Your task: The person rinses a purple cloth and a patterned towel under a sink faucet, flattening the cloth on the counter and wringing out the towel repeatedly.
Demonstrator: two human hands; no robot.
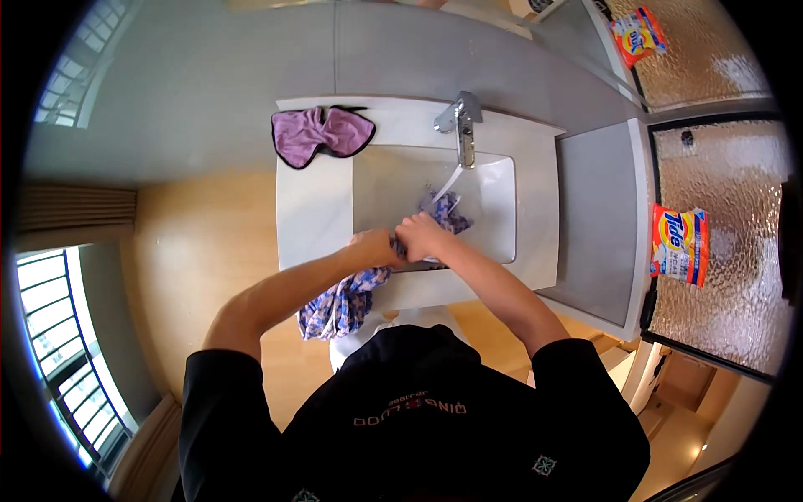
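Take the middle of the basin [499, 222] as your clock's centre. Your cloth [449, 216], patterned in purple and pale pink, lies partly in the basin under the water [448, 184] from the tap [466, 138], which stands at 1 o'clock. More of it hangs over the front edge of the worktop [314, 213] at 7 to 8 o'clock. Your left hand [374, 249] is closed round it by the near rim, and your right hand [422, 237] grips it right beside. It looks like one length, though the two hands hide the middle, so that isn't certain.

The hanging part weighs on the edge, so a loosened left hand might let it slide to the floor [201, 217]. Wet fabric held so close to the rim could drip over the front and onto your shirt [410, 456]. With the tap running, a wad settling over the drain, which doesn't show, might fill the basin. The mauve pad [322, 136] at 10 o'clock is near enough to catch splashes.

As for writing, your shirt carries an arc of pale reddish lettering, upside down from here, and a small emblem [544, 465] at 5 o'clock. The orange packet [680, 247] at 3 o'clock bears large letters over a yellow roundel; its finer print is too small to read.
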